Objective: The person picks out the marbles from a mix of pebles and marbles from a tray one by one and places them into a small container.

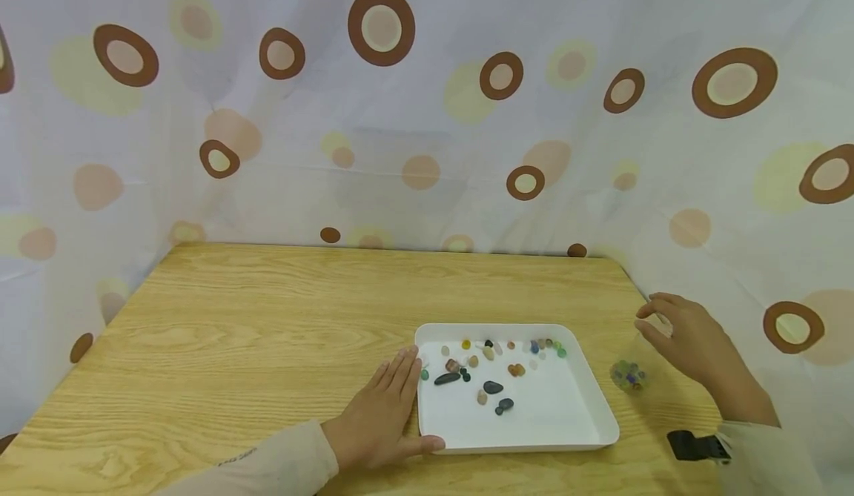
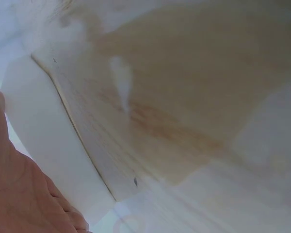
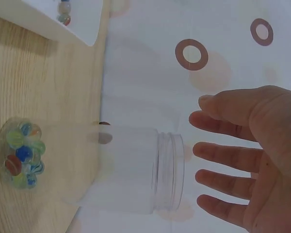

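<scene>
Against the left side of a shallow white tray (image 1: 520,448) rests my left hand (image 1: 379,416). Its fingers lie straight along the wall and the thumb is at the front corner. Inside the tray are several dark pebbles (image 1: 493,387), brown and pale stones, and small coloured marbles or beads near its back. A clear screw-neck jar (image 3: 128,170) stands upright right of the tray, with no lid on its mouth. Glass marbles (image 3: 25,154) cover its bottom. Just above the mouth hovers my right hand (image 1: 690,342), fingers apart and slightly bent, holding nothing.
The wood-grain table (image 1: 267,318) extends left of and behind the tray. A white curtain (image 1: 427,110) with brown and peach rings hangs along its back and sides. On the right wrist is a black strap (image 1: 697,446).
</scene>
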### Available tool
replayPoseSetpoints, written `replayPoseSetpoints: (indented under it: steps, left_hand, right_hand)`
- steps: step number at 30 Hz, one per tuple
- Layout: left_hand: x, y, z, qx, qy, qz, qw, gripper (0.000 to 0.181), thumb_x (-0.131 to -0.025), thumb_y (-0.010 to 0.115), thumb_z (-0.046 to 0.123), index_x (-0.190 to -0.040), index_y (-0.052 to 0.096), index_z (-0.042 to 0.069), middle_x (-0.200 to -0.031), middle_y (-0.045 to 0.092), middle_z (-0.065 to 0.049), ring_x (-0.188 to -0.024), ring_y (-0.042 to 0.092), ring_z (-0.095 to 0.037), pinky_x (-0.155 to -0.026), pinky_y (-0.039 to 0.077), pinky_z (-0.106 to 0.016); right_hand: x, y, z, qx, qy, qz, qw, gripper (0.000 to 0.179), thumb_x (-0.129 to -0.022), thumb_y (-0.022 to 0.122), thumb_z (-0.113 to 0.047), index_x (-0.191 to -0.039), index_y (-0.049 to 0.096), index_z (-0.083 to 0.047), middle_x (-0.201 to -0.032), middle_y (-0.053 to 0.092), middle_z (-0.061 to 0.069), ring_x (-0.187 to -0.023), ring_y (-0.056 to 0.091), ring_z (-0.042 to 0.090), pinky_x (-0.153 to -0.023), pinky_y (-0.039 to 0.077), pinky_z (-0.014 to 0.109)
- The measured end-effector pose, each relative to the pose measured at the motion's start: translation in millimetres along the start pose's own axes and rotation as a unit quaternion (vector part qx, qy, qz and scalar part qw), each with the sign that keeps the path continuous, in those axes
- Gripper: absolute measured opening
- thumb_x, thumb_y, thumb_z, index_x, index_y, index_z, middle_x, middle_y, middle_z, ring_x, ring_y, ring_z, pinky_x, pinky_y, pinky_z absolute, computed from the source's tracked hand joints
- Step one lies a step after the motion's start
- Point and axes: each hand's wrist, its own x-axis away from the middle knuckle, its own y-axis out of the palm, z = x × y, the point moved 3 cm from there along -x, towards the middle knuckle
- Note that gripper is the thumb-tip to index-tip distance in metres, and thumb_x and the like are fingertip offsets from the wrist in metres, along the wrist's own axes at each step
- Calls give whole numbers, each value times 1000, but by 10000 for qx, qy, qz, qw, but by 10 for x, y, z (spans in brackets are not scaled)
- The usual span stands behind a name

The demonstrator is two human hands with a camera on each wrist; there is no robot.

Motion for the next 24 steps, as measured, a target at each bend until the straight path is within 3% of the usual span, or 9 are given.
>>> replayPoseSetpoints:
  steps: [13,24]
  left_hand:
    - [-14,-7,-5,57,-25,-115,9999,109,-84,23,82,-151,15,-4,-159,6,-21,-147,8,-33,-116,18,-47]
    - [-11,-13,3,52,-115,-219,9997,109,-84,26,82,-151,15,-3,-159,5,-20,-147,7,-31,-117,17,-46]
  right_hand:
    - [-231,155,-325,-384,-63,-471,9981,21,-95,61,-22,-105,65,-3,-133,47,33,-120,40,54,-92,35,66]
    - [-442,525,-520,-786,-342,-863,9926,14,-89,68,-18,-99,69,-8,-131,52,30,-119,47,51,-92,41,62]
